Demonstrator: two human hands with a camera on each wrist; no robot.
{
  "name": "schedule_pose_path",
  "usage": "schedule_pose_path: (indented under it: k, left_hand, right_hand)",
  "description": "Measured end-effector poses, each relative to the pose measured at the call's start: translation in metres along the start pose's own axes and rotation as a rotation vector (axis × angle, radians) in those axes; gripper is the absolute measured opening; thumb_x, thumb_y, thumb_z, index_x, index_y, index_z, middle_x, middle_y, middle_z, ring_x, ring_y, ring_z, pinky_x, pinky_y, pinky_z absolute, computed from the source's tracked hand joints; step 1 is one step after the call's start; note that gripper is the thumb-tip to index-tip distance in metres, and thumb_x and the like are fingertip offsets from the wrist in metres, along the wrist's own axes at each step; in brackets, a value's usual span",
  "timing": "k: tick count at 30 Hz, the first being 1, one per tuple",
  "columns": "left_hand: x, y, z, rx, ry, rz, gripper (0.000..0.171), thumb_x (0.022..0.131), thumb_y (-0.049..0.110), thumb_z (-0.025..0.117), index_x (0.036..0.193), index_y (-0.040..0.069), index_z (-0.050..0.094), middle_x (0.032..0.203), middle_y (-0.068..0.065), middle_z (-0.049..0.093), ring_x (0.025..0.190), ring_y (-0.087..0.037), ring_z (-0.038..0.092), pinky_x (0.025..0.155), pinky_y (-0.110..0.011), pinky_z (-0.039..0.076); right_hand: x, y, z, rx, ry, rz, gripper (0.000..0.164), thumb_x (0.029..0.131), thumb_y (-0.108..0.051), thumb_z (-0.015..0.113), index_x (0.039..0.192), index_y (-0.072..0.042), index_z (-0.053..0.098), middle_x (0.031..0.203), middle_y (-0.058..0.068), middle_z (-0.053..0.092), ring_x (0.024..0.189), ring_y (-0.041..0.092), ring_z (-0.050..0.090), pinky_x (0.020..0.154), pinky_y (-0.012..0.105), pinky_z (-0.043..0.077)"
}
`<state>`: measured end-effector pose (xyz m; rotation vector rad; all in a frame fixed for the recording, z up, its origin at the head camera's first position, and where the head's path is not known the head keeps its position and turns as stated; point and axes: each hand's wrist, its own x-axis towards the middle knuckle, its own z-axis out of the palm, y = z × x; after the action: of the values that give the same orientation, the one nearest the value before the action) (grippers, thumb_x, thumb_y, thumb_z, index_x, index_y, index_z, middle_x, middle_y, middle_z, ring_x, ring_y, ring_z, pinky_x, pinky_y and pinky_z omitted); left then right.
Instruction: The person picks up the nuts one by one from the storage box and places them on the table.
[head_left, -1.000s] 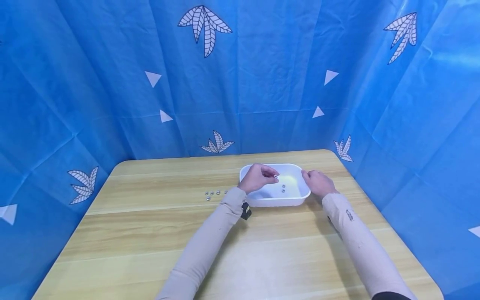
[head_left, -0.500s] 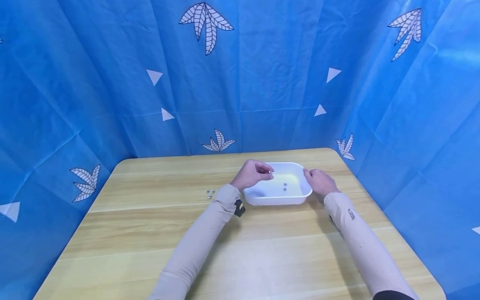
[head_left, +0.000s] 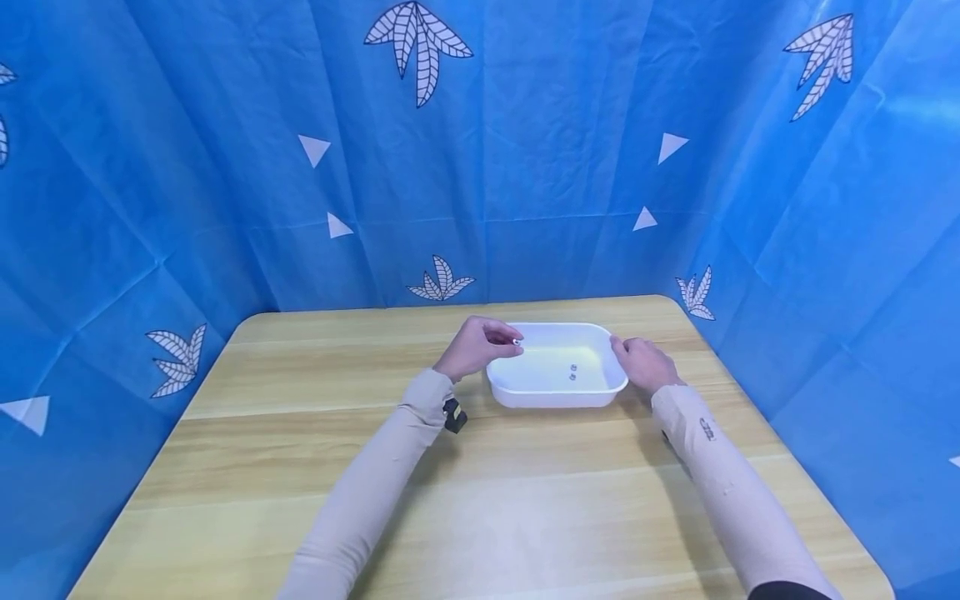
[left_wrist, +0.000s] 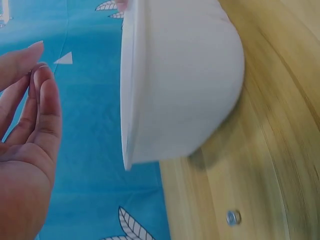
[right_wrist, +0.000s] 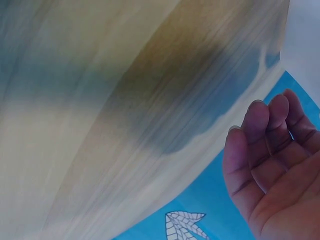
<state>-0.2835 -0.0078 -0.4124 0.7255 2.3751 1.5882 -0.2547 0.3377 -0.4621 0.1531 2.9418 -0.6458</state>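
Observation:
A white plastic tray (head_left: 551, 398) rests near the back of the table, with two small metal nuts (head_left: 573, 372) on its floor. At its left end, my left hand (head_left: 480, 343) pinches a small shiny piece, apparently another nut (head_left: 517, 342), between thumb and fingertips above the rim. In the left wrist view the left hand (left_wrist: 32, 130) is beside the tray wall (left_wrist: 185, 80), and its fingertips hide what they hold. One nut (left_wrist: 233, 217) lies on the wood below. My right hand (head_left: 647, 364) grips the tray's right rim, thumb on the edge.
The wooden table (head_left: 495, 517) has rounded back corners. Blue curtains (head_left: 555, 150) with leaf and triangle prints hang close behind it and along both sides. My left forearm (head_left: 375, 483) crosses the table's left half and covers part of it.
My left hand has moved left, from over the tray's middle to its left end, still pinching the small piece. Its sleeve now hides the loose nuts on the table. The right hand stays put.

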Motion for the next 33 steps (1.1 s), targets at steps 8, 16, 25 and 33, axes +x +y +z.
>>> schedule_pose_path:
  k: [8, 16, 25, 33]
  left_hand:
    - [-0.011, -0.007, -0.016, 0.006, 0.042, -0.037, 0.026, 0.087, 0.015, 0.083, 0.111, 0.005, 0.078, 0.102, -0.008, 0.077, 0.089, -0.016, 0.069, 0.078, -0.023, 0.059]
    - [-0.025, -0.016, -0.031, -0.005, 0.072, -0.044, 0.026, 0.088, 0.014, 0.082, 0.111, 0.004, 0.078, 0.105, -0.011, 0.077, 0.090, -0.017, 0.070, 0.080, -0.024, 0.060]
    - [-0.045, -0.036, -0.051, 0.010, 0.107, -0.109, 0.025, 0.088, 0.015, 0.082, 0.111, 0.007, 0.077, 0.107, -0.010, 0.076, 0.092, -0.018, 0.070, 0.081, -0.028, 0.061]
    - [-0.062, -0.058, -0.066, 0.050, 0.128, -0.152, 0.029, 0.087, 0.015, 0.082, 0.113, 0.004, 0.076, 0.108, -0.010, 0.076, 0.094, -0.018, 0.070, 0.083, -0.027, 0.060]
  right_hand:
    - [-0.001, -0.001, -0.001, 0.012, 0.001, 0.002, 0.084, 0.108, -0.060, 0.014, 0.145, 0.006, 0.052, 0.145, 0.033, 0.055, 0.134, 0.053, 0.051, 0.110, 0.068, 0.043]
    - [-0.001, 0.002, 0.000, 0.014, 0.009, -0.008, 0.087, 0.107, -0.062, 0.012, 0.142, 0.007, 0.054, 0.143, 0.033, 0.057, 0.131, 0.053, 0.053, 0.108, 0.068, 0.044]
    - [0.000, 0.004, 0.000, 0.033, -0.003, -0.007, 0.088, 0.107, -0.062, 0.011, 0.144, 0.007, 0.052, 0.144, 0.034, 0.056, 0.133, 0.054, 0.052, 0.110, 0.069, 0.042]
    - [-0.002, 0.001, -0.001, 0.034, -0.001, -0.013, 0.088, 0.107, -0.062, 0.012, 0.144, 0.007, 0.052, 0.145, 0.033, 0.055, 0.133, 0.054, 0.051, 0.110, 0.068, 0.043]
